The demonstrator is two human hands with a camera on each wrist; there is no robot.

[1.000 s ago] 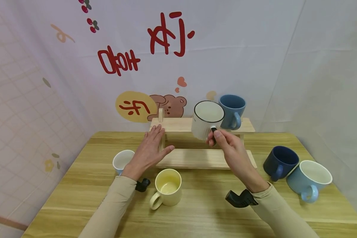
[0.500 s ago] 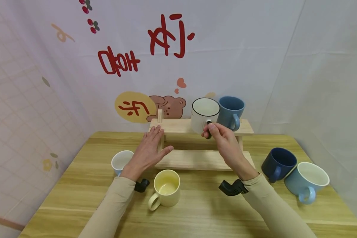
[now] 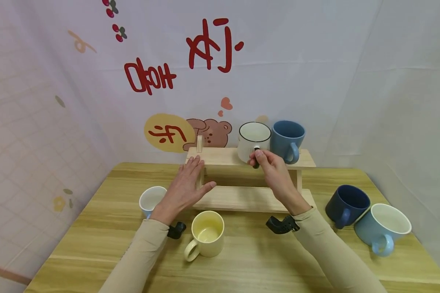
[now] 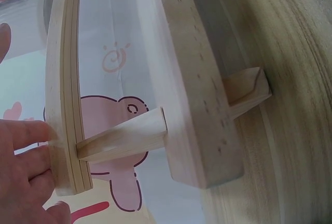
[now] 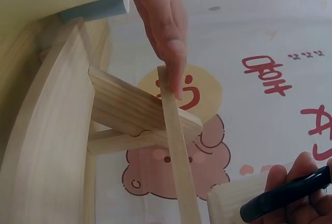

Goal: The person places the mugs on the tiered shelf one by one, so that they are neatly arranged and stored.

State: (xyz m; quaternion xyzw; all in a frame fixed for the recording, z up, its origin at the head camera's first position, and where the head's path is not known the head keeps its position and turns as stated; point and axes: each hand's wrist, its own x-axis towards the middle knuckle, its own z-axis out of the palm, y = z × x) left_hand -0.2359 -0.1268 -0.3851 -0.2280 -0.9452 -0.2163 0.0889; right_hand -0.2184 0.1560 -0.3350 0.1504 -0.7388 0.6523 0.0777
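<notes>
A white, dark-rimmed mug [image 3: 246, 147] is upright at the upper shelf [image 3: 218, 156], contact unclear. The right hand [image 3: 275, 173] pinches and partly hides its black handle [image 5: 280, 199]; the left hand [image 3: 185, 183], fingers straight, touches the shelf.

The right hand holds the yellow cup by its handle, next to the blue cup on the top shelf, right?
Wrong cup: the head view shows the right hand holding the white cup by its handle, next to the blue cup on the top shelf. The yellow cup is on the table.
</notes>
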